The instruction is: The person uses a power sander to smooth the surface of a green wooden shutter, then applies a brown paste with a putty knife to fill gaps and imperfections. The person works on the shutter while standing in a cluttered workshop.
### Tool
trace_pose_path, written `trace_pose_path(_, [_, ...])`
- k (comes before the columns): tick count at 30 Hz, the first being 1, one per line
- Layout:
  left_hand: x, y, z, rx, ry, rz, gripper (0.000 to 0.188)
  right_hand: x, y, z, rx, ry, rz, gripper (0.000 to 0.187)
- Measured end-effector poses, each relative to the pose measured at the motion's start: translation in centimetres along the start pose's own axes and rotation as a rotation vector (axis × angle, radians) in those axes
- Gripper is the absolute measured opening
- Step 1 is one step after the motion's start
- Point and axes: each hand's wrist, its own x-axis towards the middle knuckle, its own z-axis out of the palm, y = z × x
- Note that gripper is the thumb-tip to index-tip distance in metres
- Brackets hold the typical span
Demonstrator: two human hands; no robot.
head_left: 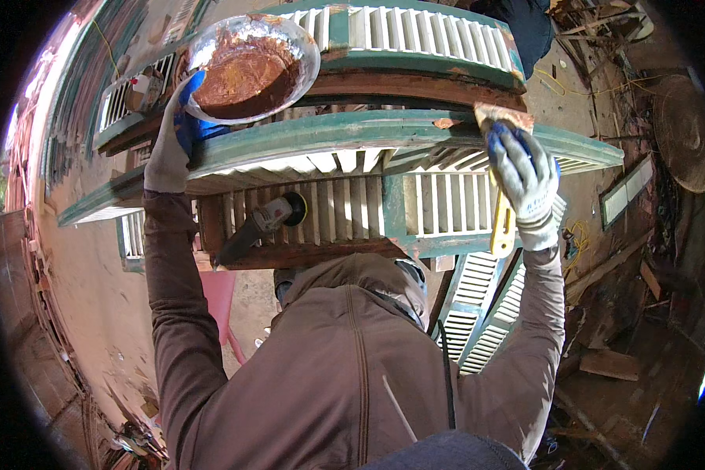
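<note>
My gloved left hand (175, 137) grips the near left rim of a round metal bowl (310, 59), which is tilted and holds reddish-brown paste (247, 78). The bowl is just beyond the upturned edge of a green louvered shutter (321, 135). In my gloved right hand (525, 172) is a putty knife (502, 231) with a yellow handle. Its wide, paste-smeared blade points away from me, at the right part of that edge; I cannot tell whether it touches. Left of the blade, a reddish-brown patch (445, 123) marks the green edge.
A handheld power sander or grinder (266, 222) lies on a second louvered shutter (337, 211) nearer me. Another shutter (423, 31) lies beyond. Two narrow ones (478, 305) lean at lower right. Scrap wood (609, 364), a round brown disc (685, 133) and yellow cord (580, 235) are at right.
</note>
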Motion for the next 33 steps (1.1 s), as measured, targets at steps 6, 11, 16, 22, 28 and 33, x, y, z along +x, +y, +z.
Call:
trace_pose_path(6, [0.6,0.7,1.7,-0.21,0.159,-0.129,0.046,-1.1,0.6,-0.4,0.043,-0.134,-0.276,0.047])
trace_pose_path(11, [0.1,0.4,1.1,0.036,0.042,0.042,0.049,0.2,0.4,-0.2,0.07,-0.111,-0.307,0.046])
trace_pose_path(16, [1.1,0.2,1.4,-0.198,0.066,-0.063,0.048,0.5,-0.7,-0.7,0.071,-0.214,-0.247,0.056])
trace_pose_path(22, [2.2,-0.3,0.4,-0.249,0.085,-0.141,0.046,4.2,-0.8,-3.6,0.327,-0.377,-0.079,0.036])
trace_pose_path(28, [2.0,-2.8,-2.4,-0.069,-0.053,0.064,0.046,5.3,2.3,-4.7,0.669,-0.353,-0.067,0.042])
trace_pose_path(33, [2.0,-1.6,-0.5,-0.169,0.004,-0.132,0.051,1.7,1.4,-3.0,0.291,-0.163,-0.068,0.045])
